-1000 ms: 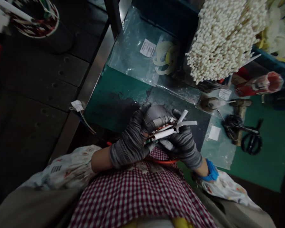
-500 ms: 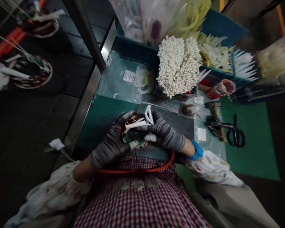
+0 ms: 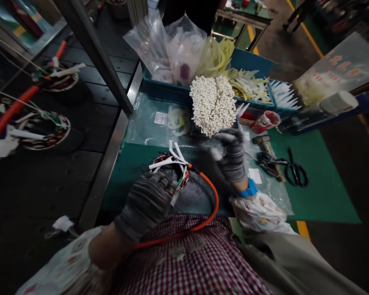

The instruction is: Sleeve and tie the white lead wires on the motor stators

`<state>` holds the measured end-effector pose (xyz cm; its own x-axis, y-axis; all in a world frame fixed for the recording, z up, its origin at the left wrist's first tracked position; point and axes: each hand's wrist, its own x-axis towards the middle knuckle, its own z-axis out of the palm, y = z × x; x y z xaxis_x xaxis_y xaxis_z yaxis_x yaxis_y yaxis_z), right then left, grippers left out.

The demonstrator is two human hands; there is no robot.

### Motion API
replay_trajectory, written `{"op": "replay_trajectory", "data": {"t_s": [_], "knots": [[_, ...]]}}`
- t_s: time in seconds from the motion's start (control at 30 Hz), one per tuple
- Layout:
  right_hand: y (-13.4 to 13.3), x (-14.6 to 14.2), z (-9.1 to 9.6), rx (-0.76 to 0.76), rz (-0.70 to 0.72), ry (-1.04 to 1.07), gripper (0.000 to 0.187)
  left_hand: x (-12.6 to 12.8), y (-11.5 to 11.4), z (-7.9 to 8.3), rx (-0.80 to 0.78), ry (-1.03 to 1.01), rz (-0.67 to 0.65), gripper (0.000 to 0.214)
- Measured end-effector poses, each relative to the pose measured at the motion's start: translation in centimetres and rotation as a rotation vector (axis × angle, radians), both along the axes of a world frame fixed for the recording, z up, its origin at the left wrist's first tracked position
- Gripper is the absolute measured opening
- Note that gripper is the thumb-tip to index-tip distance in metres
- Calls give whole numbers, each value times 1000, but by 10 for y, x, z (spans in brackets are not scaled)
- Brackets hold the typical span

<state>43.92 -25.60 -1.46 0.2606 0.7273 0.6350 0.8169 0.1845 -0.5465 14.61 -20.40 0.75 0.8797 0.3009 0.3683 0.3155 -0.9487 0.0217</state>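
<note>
A wire-wound motor stator (image 3: 184, 180) with white sleeved leads (image 3: 166, 163) lies on the green work mat close to my body. An orange cable (image 3: 215, 196) runs from its leads and curves back over the checked apron. My left hand (image 3: 150, 196), in a grey striped glove, is wrapped over the stator's near left side and covers part of it. My right hand (image 3: 232, 153), gloved alike, is raised off the mat just below a bundle of white cords (image 3: 213, 104). Its thumb and fingers are apart, slightly smeared by motion, with nothing visible between them.
Scissors (image 3: 295, 168), a hammer (image 3: 269, 149) and a red roll (image 3: 267, 121) lie to the right. Blue bins (image 3: 169, 88) of bags and yellow strips stand behind. A metal post (image 3: 95, 57) rises at left; more wound stators (image 3: 46, 133) sit beyond it.
My right hand has let go of the stator and moved up and right toward the white cords. The stator is lower on the mat, with my left hand now over its near side.
</note>
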Motion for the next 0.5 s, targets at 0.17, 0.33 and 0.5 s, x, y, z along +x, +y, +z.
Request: {"op": "replay_trajectory", "data": {"t_s": [0.17, 0.33, 0.5], "knots": [[14, 55, 3, -38, -383, -378, 28, 7, -35, 4, 207, 29, 171, 32], [15, 50, 9, 28, -182, -123, 14, -12, -44, -1, 191, 88, 140, 45], [-19, 4, 51, 118, -11, 266, 14, -22, -8, -22, 12, -134, 53, 38]]}}
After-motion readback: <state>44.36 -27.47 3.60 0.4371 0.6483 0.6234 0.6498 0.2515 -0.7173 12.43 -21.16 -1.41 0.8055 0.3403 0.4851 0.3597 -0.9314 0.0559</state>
